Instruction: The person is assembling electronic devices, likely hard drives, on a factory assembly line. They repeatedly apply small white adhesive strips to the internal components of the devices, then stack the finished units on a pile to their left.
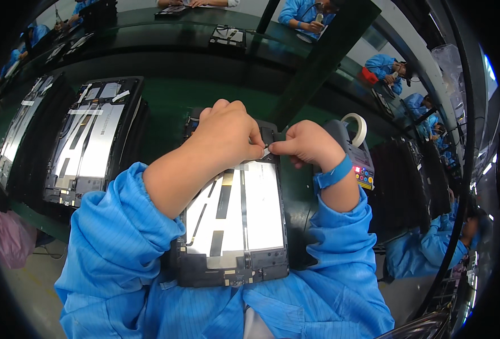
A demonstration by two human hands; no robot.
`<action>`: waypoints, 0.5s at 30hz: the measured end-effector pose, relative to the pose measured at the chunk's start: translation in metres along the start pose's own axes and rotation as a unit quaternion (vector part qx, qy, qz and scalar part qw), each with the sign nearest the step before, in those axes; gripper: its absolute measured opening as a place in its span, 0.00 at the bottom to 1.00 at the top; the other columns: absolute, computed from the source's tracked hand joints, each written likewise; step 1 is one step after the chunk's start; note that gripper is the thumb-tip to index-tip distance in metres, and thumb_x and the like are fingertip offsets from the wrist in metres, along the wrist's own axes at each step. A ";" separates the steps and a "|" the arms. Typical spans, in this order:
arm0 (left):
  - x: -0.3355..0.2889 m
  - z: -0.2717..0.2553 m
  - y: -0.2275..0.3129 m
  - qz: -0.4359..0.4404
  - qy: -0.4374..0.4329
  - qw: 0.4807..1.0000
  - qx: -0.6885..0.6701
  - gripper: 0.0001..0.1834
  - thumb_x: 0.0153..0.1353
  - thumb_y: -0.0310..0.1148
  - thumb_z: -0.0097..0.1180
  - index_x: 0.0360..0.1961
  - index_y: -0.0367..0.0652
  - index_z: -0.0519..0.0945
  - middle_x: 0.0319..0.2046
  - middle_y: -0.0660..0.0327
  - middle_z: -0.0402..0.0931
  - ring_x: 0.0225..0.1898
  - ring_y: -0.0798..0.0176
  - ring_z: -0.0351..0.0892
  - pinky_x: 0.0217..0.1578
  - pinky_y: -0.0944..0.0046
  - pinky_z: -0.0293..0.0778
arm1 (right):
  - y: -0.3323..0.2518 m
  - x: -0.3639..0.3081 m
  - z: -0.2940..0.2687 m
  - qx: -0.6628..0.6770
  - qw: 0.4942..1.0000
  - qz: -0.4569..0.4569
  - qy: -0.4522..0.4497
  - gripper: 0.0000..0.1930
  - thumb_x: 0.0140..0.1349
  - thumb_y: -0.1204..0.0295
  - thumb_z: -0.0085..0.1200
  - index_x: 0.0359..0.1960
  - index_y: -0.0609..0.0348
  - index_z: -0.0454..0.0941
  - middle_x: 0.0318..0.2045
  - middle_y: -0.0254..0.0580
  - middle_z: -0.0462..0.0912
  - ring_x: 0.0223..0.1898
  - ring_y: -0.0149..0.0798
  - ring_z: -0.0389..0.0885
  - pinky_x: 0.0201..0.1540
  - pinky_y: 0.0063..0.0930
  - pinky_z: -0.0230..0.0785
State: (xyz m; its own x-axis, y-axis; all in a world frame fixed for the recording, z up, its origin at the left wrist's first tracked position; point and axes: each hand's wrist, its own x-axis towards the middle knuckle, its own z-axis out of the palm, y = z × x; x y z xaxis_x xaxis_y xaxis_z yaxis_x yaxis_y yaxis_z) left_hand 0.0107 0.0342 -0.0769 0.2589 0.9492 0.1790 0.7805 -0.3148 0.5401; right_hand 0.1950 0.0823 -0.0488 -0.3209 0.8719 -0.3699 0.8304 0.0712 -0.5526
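White strip (266, 152) between 2 hands (225, 134) (312, 144)

The left arm (179, 172) slants up and to the right from the lower left, its blue sleeve (117, 223) ending partway along the forearm. The left hand (227, 135) shows its back, knuckles uppermost, with thumb and forefinger drawn together in a pinch. The right arm (340, 196) rises from the lower right and leans inward, sleeve gathered below the wrist, which wears a blue band (335, 173). The right hand (309, 146) turns toward the left one, thumb stretched across, other fingers bent. The thumb tips lie near each other.
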 end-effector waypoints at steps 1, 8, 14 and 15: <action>-0.001 -0.001 0.000 -0.001 -0.001 1.000 -0.003 0.05 0.42 0.37 0.67 0.24 0.53 0.87 0.35 0.61 0.73 0.49 0.55 0.65 0.49 0.57 0.60 | 0.004 0.000 -0.002 0.004 1.000 0.016 0.000 0.18 0.49 0.61 0.63 0.15 0.64 0.74 0.13 0.41 0.76 0.16 0.33 0.78 0.20 0.23 0.69; 0.001 0.002 -0.002 0.012 0.018 1.000 0.002 0.07 0.43 0.37 0.67 0.25 0.50 0.88 0.34 0.60 0.72 0.46 0.54 0.66 0.46 0.56 0.61 | 0.044 0.004 0.036 0.308 0.949 -0.063 0.033 0.16 0.54 0.62 0.63 0.20 0.56 0.70 0.13 0.30 0.70 0.13 0.25 0.68 0.15 0.18 0.58; -0.001 0.000 0.003 0.015 0.028 0.999 0.025 0.07 0.45 0.36 0.65 0.27 0.49 0.87 0.33 0.59 0.74 0.45 0.55 0.68 0.45 0.56 0.61 | 0.040 0.003 0.056 0.416 0.905 -0.069 0.056 0.17 0.54 0.66 0.62 0.20 0.49 0.63 0.15 0.28 0.70 0.14 0.21 0.63 0.14 0.17 0.52; -0.001 0.001 0.001 0.025 0.037 0.998 0.033 0.07 0.46 0.35 0.64 0.28 0.48 0.87 0.33 0.59 0.74 0.45 0.55 0.69 0.46 0.55 0.61 | 0.040 0.002 0.058 0.423 0.901 -0.073 0.056 0.16 0.54 0.66 0.62 0.21 0.50 0.63 0.16 0.29 0.70 0.15 0.21 0.64 0.15 0.16 0.53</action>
State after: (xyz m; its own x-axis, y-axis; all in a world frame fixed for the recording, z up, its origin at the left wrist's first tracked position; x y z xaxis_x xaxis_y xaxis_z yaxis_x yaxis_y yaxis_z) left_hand 0.0116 0.0332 -0.0779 0.2579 0.9289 0.2656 0.8039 -0.3588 0.4743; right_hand 0.2011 0.0590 -0.1148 -0.3115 0.9298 -0.1960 0.1226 -0.1652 -0.9786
